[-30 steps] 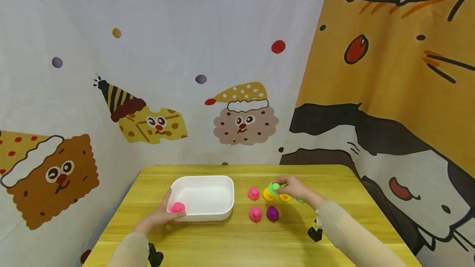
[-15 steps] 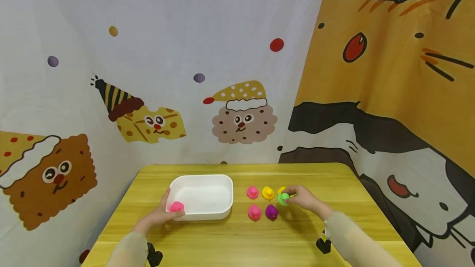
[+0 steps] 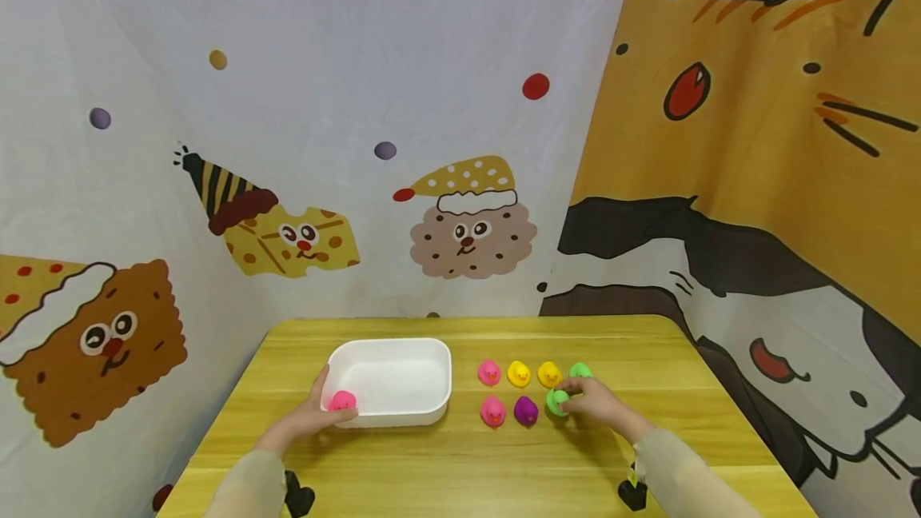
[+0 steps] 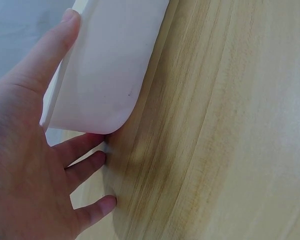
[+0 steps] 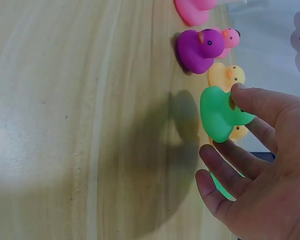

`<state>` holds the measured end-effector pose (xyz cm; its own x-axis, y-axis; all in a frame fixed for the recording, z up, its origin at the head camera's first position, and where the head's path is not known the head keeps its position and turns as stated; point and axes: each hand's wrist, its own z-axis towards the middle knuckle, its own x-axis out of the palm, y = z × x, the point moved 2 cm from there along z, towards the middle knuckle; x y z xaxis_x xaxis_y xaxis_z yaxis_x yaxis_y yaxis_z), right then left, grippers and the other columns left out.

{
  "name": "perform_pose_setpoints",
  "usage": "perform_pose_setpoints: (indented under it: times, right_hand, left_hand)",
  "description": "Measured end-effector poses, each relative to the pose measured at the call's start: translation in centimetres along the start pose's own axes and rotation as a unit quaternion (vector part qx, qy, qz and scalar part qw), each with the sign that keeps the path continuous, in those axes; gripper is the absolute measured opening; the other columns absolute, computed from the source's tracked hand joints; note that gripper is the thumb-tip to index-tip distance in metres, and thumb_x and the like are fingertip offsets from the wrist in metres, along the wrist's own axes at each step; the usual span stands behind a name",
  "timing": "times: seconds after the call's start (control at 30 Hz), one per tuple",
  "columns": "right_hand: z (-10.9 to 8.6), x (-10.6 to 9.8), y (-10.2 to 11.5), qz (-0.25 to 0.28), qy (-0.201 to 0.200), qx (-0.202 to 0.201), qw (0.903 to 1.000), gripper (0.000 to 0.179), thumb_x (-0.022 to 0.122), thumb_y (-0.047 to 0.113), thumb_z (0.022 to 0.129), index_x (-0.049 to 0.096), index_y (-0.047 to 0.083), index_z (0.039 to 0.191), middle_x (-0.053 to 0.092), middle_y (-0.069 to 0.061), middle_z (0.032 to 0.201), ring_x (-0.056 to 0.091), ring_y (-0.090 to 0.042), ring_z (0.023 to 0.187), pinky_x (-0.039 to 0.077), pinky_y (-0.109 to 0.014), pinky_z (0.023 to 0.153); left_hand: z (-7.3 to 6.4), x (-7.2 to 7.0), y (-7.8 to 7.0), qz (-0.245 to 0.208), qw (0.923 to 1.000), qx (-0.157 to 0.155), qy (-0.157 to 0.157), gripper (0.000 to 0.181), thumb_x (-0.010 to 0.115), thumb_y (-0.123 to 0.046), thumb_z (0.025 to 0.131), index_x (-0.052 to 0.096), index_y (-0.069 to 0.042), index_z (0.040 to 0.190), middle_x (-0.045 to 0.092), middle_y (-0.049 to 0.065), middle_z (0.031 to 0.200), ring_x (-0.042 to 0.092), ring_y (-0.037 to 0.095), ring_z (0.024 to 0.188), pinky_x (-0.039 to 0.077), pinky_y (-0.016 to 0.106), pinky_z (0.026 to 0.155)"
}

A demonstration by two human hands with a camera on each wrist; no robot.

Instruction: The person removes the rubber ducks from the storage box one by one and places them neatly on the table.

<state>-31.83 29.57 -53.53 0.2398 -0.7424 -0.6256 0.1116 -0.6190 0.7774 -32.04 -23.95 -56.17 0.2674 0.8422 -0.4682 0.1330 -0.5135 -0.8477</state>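
In the head view my left hand [image 3: 309, 417] holds the left front corner of a white plastic box [image 3: 432, 420], thumb along the front rim and the other fingers at the left side. The left wrist view shows the thumb on the rim and fingertips near the lower corner. A pink rubber duck [image 3: 342, 401] lies inside by that corner. My right hand [image 3: 600, 406] pinches a green rubber duck [image 5: 217, 115] between thumb and fingers, just over the table, right of a purple duck [image 3: 526, 412]. The duck's shadow falls apart from it in the right wrist view.
A pink duck [image 3: 489, 373], two yellow ducks, one of them [image 3: 519, 374] beside it, and another green duck [image 3: 580, 371] form a back row. One more pink duck [image 3: 492, 412] sits in the front row. A printed cloth [image 3: 288, 102] hangs behind the wooden table [image 3: 403, 470].
My right hand has carried the green duck from above the back row forward and right, to beside the purple duck. The second yellow duck now shows fully. My left hand stays on the box.
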Motion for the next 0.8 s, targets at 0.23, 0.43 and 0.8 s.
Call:
perform_pose_setpoints:
  times: [0.23, 0.43, 0.8]
  right_hand:
    - [-0.3, 0.3, -0.3, 0.007, 0.01, 0.004, 0.9999, 0.034, 0.075, 0.009, 0.081, 0.065, -0.005, 0.111, 0.066, -0.012, 0.107, 0.057, -0.033, 0.104, 0.047, -0.051, 0.091]
    - [-0.3, 0.5, -0.8, 0.0, 0.009, 0.002, 1.0, 0.034, 0.075, 0.009, 0.08, 0.066, -0.004, 0.11, 0.066, -0.013, 0.108, 0.058, -0.033, 0.103, 0.048, -0.05, 0.089]
    - [-0.4, 0.9, -1.2, 0.002, 0.002, -0.009, 1.0, 0.033, 0.075, 0.006, 0.077, 0.066, -0.005, 0.108, 0.066, -0.016, 0.107, 0.059, -0.034, 0.101, 0.051, -0.047, 0.086]
  left_hand:
    - [-0.7, 0.1, -0.7, 0.007, 0.9999, 0.01, -0.001, 0.12, 0.075, -0.043, 0.081, -0.016, -0.007, 0.152, -0.003, 0.032, 0.153, 0.018, 0.053, 0.134, 0.013, 0.068, 0.108]
    - [-1.7, 0.1, -2.1, 0.021, 0.9998, 0.0, 0.002, 0.118, 0.074, -0.041, 0.083, -0.016, -0.005, 0.151, -0.002, 0.034, 0.153, 0.019, 0.054, 0.133, 0.015, 0.07, 0.106]
    - [-0.9, 0.1, -1.1, 0.009, 0.9999, 0.007, 0.005, 0.119, 0.074, -0.041, 0.083, -0.017, -0.007, 0.151, -0.003, 0.033, 0.153, 0.019, 0.053, 0.133, 0.013, 0.069, 0.107]
